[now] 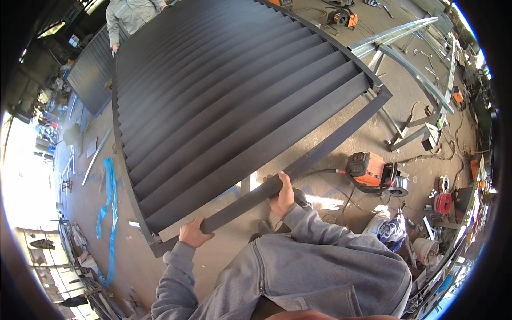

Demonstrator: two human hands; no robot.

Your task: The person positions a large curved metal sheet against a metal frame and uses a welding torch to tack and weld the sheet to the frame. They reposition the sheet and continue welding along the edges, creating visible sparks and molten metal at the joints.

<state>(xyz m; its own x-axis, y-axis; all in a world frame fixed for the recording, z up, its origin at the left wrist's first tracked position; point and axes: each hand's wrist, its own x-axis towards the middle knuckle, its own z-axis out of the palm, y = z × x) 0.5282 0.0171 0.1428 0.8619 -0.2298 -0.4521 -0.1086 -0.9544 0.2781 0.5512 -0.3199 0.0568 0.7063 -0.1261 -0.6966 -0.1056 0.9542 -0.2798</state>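
Observation:
A large dark grey louvered metal panel stretches from in front of me to the far side, its slats running crosswise. Between its last slat and the near rail is a gap through which the floor shows. My left hand is closed round that rail near its left corner, thumb on top. Farther right, my right hand grips the same rail from beneath, thumb up along its side. At the panel's far left, another person in a grey jacket has a hand at its edge.
An orange and black machine with a wire spool and cable stands on the floor to the right. Beyond it are metal trestles. Blue plastic film lies on the left. A bucket is at the lower right.

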